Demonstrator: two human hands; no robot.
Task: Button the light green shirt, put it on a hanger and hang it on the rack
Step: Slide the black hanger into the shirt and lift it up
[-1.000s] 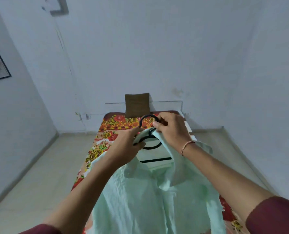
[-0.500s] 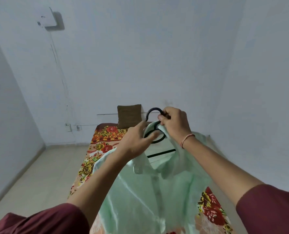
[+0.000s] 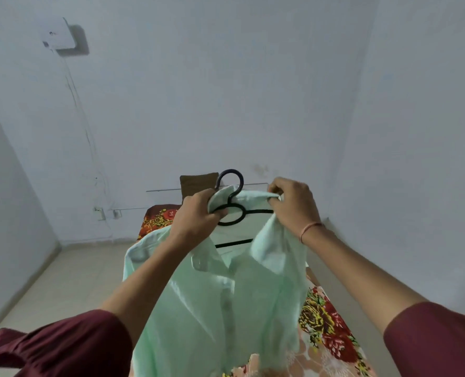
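The light green shirt [image 3: 220, 303] hangs in the air in front of me, its buttoned front facing me. A black hanger [image 3: 232, 202] sits inside its neck, with the hook sticking up above the collar. My left hand [image 3: 196, 219] grips the hanger's neck loop together with the left side of the collar. My right hand [image 3: 294, 205] pinches the collar's right side and pulls it over the hanger's right arm. No rack is in view.
A bed with a floral red and yellow sheet [image 3: 326, 330] lies below the shirt, against the right wall. A brown cushion [image 3: 197, 180] leans on the far wall. A white box [image 3: 58, 36] is mounted high on the wall. Tiled floor [image 3: 71, 281] lies to the left.
I have lifted the shirt and hanger higher. My right hand let go of the hook and moved right along the collar; my left hand kept its hold at the hanger's neck.
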